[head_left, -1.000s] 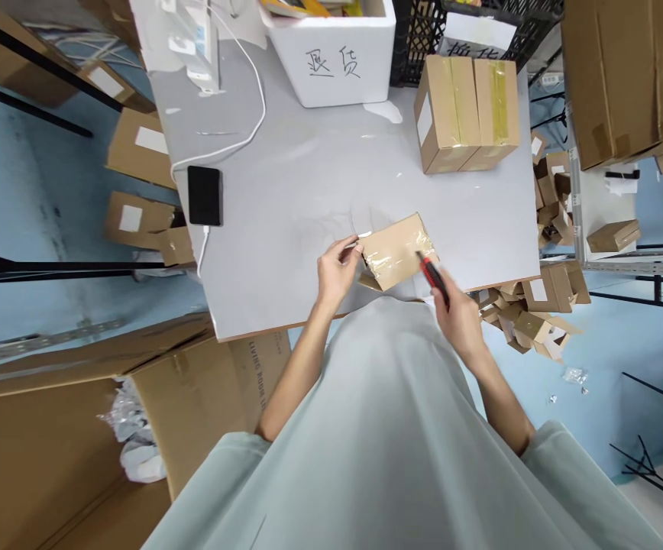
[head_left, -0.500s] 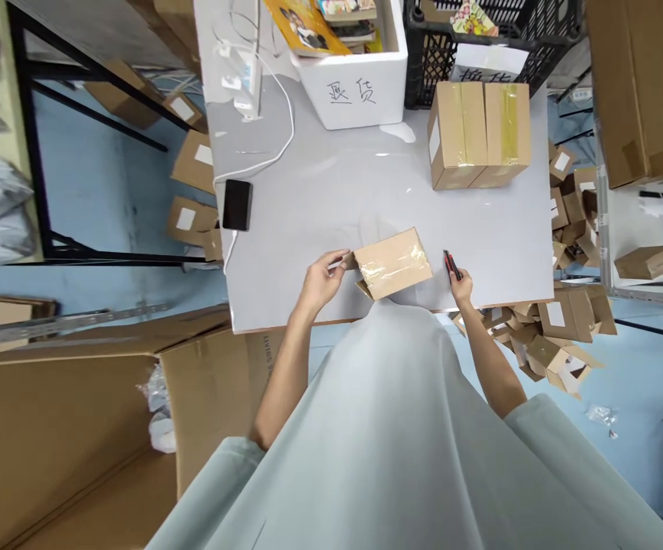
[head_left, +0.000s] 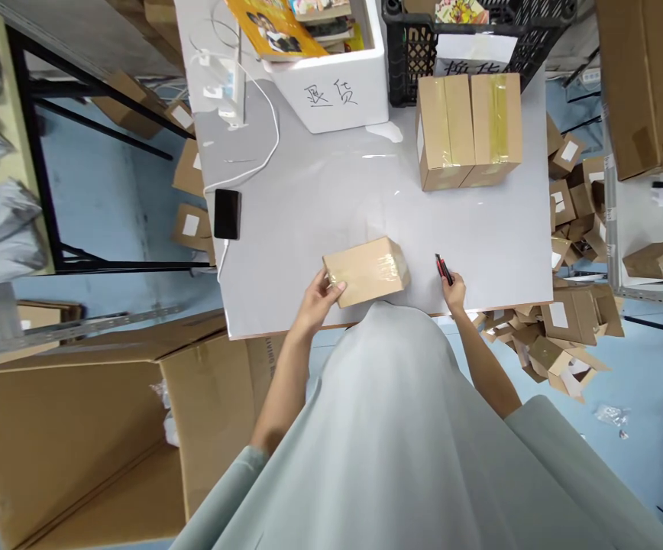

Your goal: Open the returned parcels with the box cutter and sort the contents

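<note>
Near the front edge of the table (head_left: pixel 297 214) lies a small brown cardboard box (head_left: pixel 366 269), tilted slightly, with shiny clear tape across its ends. My left hand (head_left: pixel 315 299) grips the box's left end, thumb on top and fingers behind the edge. To the right of the box, my right hand (head_left: pixel 454 292) is closed around a red and black box cutter (head_left: pixel 444 269), which points up and to the left, apart from the box. Whether its blade is out is too small to tell.
Two taped cartons (head_left: pixel 469 131) stand at the back right, before a black crate (head_left: pixel 412 61). A white bin (head_left: pixel 337 95) holds books. A phone (head_left: pixel 227 214) and power strip (head_left: pixel 231 92) lie left. An open large carton (head_left: pixel 211 412) stands at lower left; boxes (head_left: pixel 572 313) heap at right.
The small box has shifted left and its left end, whose flap stood open, now looks closed under my left hand. My right hand still holds the box cutter. The view has shifted slightly.
</note>
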